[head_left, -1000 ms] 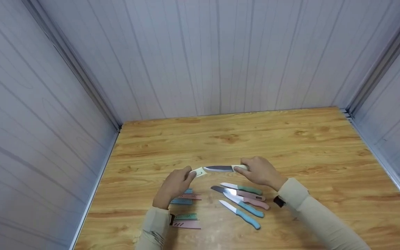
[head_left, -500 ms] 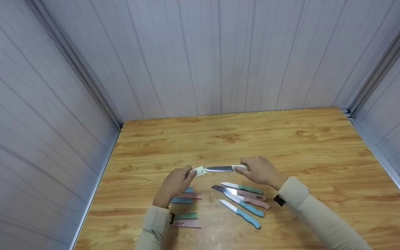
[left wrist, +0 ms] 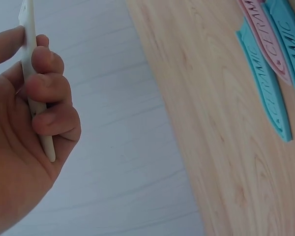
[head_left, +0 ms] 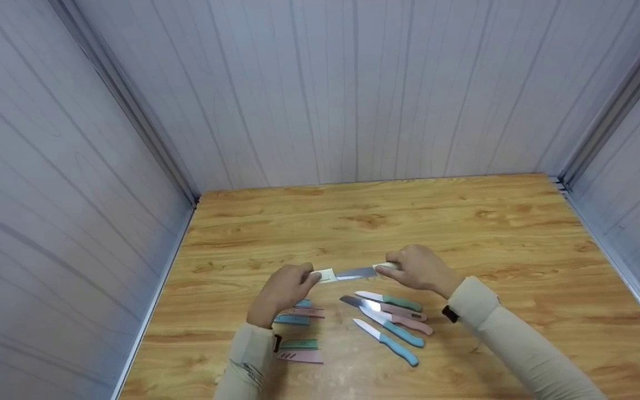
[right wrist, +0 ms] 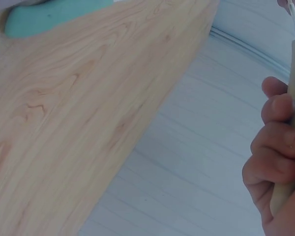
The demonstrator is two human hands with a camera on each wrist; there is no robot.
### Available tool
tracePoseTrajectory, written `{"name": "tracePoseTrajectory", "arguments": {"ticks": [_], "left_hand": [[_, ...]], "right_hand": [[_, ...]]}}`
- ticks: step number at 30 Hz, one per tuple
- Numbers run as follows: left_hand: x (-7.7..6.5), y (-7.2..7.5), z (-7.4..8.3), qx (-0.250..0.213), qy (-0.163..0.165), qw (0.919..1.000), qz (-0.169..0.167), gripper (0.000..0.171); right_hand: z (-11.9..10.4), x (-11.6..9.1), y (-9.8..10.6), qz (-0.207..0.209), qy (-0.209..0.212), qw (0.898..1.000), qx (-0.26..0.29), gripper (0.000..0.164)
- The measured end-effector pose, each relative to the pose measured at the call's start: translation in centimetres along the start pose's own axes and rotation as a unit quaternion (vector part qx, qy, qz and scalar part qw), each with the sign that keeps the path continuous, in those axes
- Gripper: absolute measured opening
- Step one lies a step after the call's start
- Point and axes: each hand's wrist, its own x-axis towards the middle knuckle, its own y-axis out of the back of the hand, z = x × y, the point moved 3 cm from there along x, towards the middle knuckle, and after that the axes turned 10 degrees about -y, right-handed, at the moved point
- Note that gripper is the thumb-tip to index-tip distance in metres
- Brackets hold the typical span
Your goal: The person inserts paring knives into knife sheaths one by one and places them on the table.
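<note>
Left hand (head_left: 283, 289) curls round the white sheath (head_left: 326, 275), right hand (head_left: 420, 268) grips the pale-handled knife (head_left: 356, 273), both above the surface (head_left: 464, 222), the knife's tip apparently inside the sheath's mouth. Careful: a skewed angle could snag the edge, and too hard a shove might drive it toward those left fingers.

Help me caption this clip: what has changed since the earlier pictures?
The white-handled knife has moved toward the left hand, its tip now apparently inside the white cover. Nothing was let go: the left hand still holds the cover, the right hand the knife. The other knives and covers lie as before.
</note>
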Motion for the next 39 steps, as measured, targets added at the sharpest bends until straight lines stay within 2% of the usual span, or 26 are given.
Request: {"name": "tracePoseTrajectory", "arguments": {"ticks": [4,13,27,35,39], "left_hand": [[0.2,-0.1,0.4,0.000,-0.009,0.9999,-0.008,0.029],[0.4,-0.4,0.6,-0.006,-0.005,0.9998,-0.020,0.027],[0.8,-1.3,0.6,0.008,-0.013,0.9997,-0.021,0.027],[1.0,-1.7,0.5,-0.003,-0.002,0.9997,-0.025,0.027],[0.9,-1.9,0.4,-0.006,-0.006,0.9997,-0.024,0.027]], "right_hand": [[0.1,0.0,0.1,0.007,0.011,1.000,-0.002,0.043],[0.2,0.1,0.0,-0.003,0.001,1.000,-0.012,0.046],[0.0,0.3,-0.5,0.011,0.033,0.999,-0.005,0.043],[-0.2,0.5,-0.5,0.012,0.039,0.999,0.005,0.042],[-0.1,0.5,-0.7,0.011,0.044,0.999,0.001,0.040]]}}
